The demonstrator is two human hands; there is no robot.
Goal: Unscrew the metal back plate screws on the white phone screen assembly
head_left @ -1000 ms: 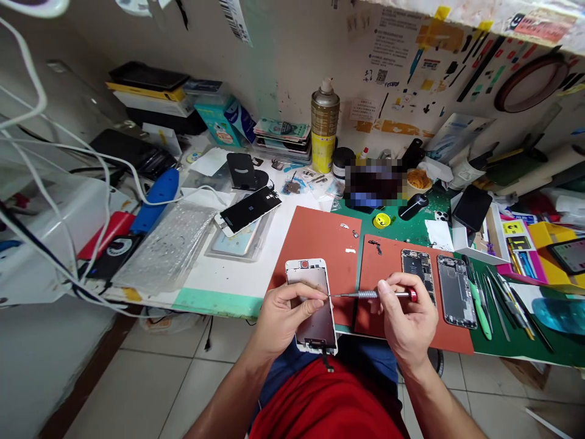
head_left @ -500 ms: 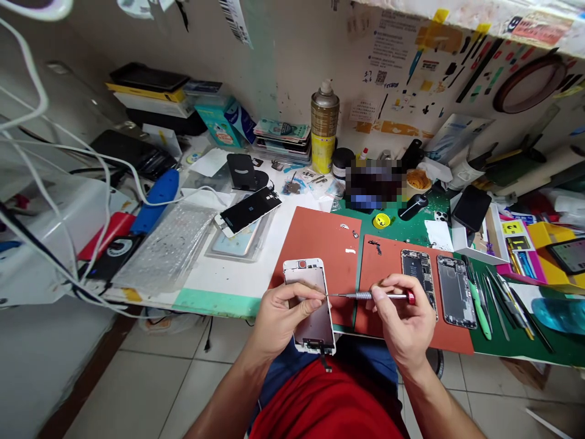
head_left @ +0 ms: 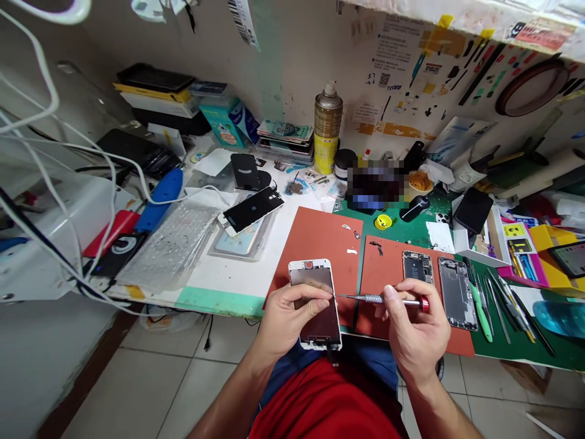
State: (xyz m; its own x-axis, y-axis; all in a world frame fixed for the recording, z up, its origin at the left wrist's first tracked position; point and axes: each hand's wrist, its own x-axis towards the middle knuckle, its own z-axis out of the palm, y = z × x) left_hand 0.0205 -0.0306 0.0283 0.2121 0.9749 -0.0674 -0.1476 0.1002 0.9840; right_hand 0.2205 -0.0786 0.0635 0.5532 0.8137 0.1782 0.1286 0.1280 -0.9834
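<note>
Step in hand: driver work at the screen panel's side edge. Left hand (head_left: 287, 320) holds the screen panel (head_left: 322, 323), thumb and forefinger pinched at its right edge; can't tell if a small part is between them. Right hand (head_left: 418, 335) grips the screwdriver (head_left: 375, 299), tip at that pinch. Next move calls for steady panel, light tip pressure, I'd judge. Opened phone (head_left: 417, 267) just beyond right hand.

Screen (head_left: 322, 326) left of screwdriver (head_left: 373, 299)
</note>
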